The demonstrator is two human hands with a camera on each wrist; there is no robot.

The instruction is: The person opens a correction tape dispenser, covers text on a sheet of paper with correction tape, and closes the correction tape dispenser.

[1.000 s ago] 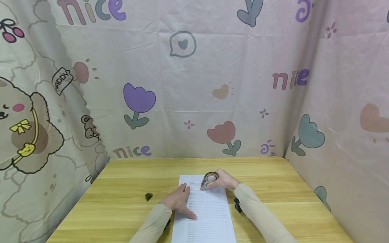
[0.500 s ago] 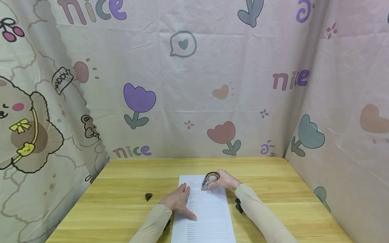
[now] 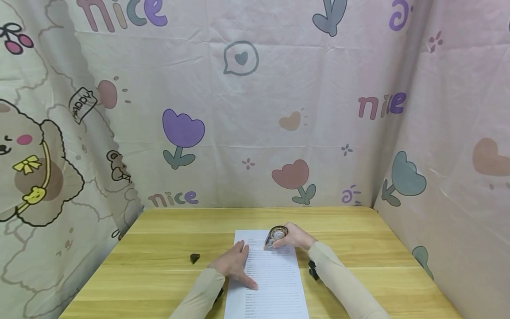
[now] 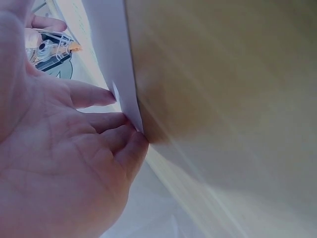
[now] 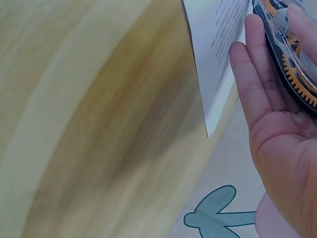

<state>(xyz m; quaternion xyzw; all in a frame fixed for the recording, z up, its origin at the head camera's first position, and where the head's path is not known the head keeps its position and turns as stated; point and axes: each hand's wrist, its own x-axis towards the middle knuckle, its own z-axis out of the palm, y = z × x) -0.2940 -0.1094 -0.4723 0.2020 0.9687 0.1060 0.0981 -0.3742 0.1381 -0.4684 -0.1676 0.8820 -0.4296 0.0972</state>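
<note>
A sheet of printed white paper (image 3: pixel 275 288) lies lengthwise on the wooden table. My left hand (image 3: pixel 233 265) rests on its left side, fingers and thumb spread; in the left wrist view the fingertips (image 4: pixel 131 141) touch at the paper's edge. Near the top of the sheet, my right hand (image 3: pixel 296 235) holds a clear correction tape (image 3: pixel 276 235) between thumb and fingers, its tip down at the printed lines. Orange gears show through the casing of the correction tape (image 5: pixel 296 74) in the right wrist view. Text hides beneath both hands.
A small black piece, cap-like in shape, (image 3: pixel 195 258) lies on the table (image 3: pixel 167 241) left of the left hand. Patterned cloth (image 3: pixel 247 110) hangs behind the table and along both sides. Dark wrist devices (image 3: pixel 313 270) sit under the sleeves.
Over the first half second my right hand shifts very slightly to the right with the correction tape. Since then it looks still. The left hand and paper stay in place.
</note>
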